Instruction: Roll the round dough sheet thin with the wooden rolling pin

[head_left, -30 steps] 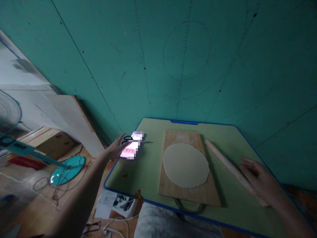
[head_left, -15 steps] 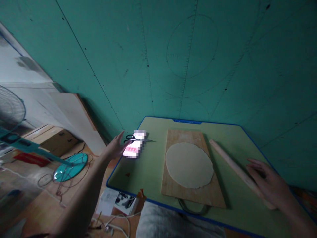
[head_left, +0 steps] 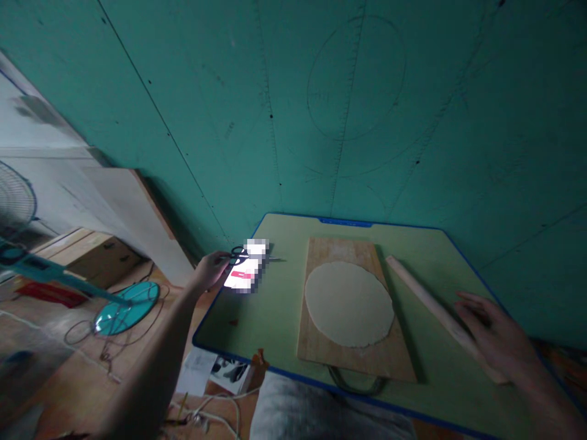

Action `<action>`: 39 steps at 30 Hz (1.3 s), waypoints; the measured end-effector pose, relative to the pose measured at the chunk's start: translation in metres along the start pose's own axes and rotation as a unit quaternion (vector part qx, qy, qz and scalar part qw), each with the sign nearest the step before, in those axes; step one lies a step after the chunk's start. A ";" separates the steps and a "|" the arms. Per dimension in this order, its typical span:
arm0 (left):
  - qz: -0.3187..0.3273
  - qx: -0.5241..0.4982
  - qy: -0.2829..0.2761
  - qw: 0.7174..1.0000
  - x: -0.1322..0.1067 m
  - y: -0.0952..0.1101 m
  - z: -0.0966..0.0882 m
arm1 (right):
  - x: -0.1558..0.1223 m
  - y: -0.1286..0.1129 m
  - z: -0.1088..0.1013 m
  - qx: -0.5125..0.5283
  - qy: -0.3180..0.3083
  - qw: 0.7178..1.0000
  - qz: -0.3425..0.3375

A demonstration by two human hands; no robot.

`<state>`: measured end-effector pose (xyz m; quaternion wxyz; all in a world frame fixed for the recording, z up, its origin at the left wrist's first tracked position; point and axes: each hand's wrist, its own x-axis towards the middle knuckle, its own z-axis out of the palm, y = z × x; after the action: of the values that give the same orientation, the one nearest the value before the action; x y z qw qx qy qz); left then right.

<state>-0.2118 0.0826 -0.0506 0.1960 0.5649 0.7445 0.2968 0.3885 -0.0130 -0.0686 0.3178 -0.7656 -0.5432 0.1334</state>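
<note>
At the left edge of the table, my left hand (head_left: 213, 270) is closed, its fingertips pinching the black handle of a pair of scissors (head_left: 238, 253). The scissors lie across a lit phone (head_left: 245, 269), their blades pointing right. A wooden rolling pin (head_left: 426, 299) lies slanted on the right side of the table. Over its near end rests my right hand (head_left: 498, 336), fingers apart and loosely bent, not wrapped round it. Between the hands, a round flat sheet of dough (head_left: 348, 304) covers much of a wooden cutting board (head_left: 342, 247).
The pale green table (head_left: 284, 330) has a blue rim and stands against a green wall (head_left: 206, 122). A metal handle (head_left: 358, 386) juts from the board's near end. On the left floor are a turquoise fan base (head_left: 128, 307), loose cables and a cardboard box (head_left: 96, 256).
My left hand has closed its spread fingers onto the scissors' handle. My right hand and the rolling pin have stayed put. The view has shifted slightly.
</note>
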 end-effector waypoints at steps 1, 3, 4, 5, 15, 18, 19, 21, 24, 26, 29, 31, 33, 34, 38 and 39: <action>0.001 0.000 0.003 1.000 0.000 -0.001 0.000 | 0.000 0.000 0.000 0.012 -0.007 1.000 0.010; 0.003 0.002 0.007 1.000 0.001 -0.001 -0.001 | -0.001 -0.001 -0.001 0.049 -0.024 0.998 0.032; 0.003 0.005 0.008 1.000 0.001 -0.002 -0.002 | -0.001 -0.001 -0.001 0.059 -0.025 0.997 0.036; 0.003 0.008 0.009 1.000 0.000 -0.002 -0.002 | -0.002 0.000 -0.001 0.064 -0.024 0.997 0.037; 0.005 0.107 0.025 0.994 -0.006 0.012 -0.013 | -0.001 -0.006 -0.002 0.074 -0.025 0.996 0.051; 0.029 0.162 0.044 0.985 -0.001 0.036 -0.011 | -0.002 -0.009 -0.003 0.079 -0.022 0.995 0.048; 0.043 0.179 0.040 0.982 0.001 0.047 -0.008 | -0.003 -0.008 -0.003 0.080 -0.020 0.996 0.044; 0.070 0.217 0.018 0.974 0.009 0.069 0.002 | -0.003 -0.006 -0.001 0.077 -0.014 0.996 0.035; 0.077 0.277 -0.033 0.957 0.021 0.096 0.020 | -0.004 0.000 0.001 0.072 -0.003 0.997 0.013; 0.060 0.312 -0.067 0.946 0.027 0.107 0.029 | -0.005 0.002 0.002 0.069 0.000 0.998 -0.004; 0.038 0.345 -0.100 0.932 0.032 0.114 0.034 | -0.007 0.003 0.004 0.070 0.009 0.997 -0.017; 0.031 0.357 -0.115 0.927 0.033 0.114 0.033 | -0.007 0.003 0.005 0.077 0.014 0.997 -0.022; 0.030 0.370 -0.133 0.919 0.034 0.113 0.031 | -0.008 0.002 0.006 0.082 0.017 0.996 -0.025; 0.035 0.377 -0.139 0.915 0.034 0.112 0.030 | -0.008 0.001 0.006 0.084 0.018 0.996 -0.026; 0.050 0.400 -0.154 0.902 0.035 0.112 0.028 | -0.010 -0.003 0.005 0.086 0.019 0.996 -0.025; 0.047 0.401 -0.157 0.901 0.035 0.113 0.027 | -0.010 -0.004 0.005 0.088 0.018 0.996 -0.021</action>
<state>-0.1226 0.1427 0.0054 0.0527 0.6693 0.7328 -0.1108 0.3786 -0.0197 -0.0710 0.3964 -0.7254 -0.5396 0.1600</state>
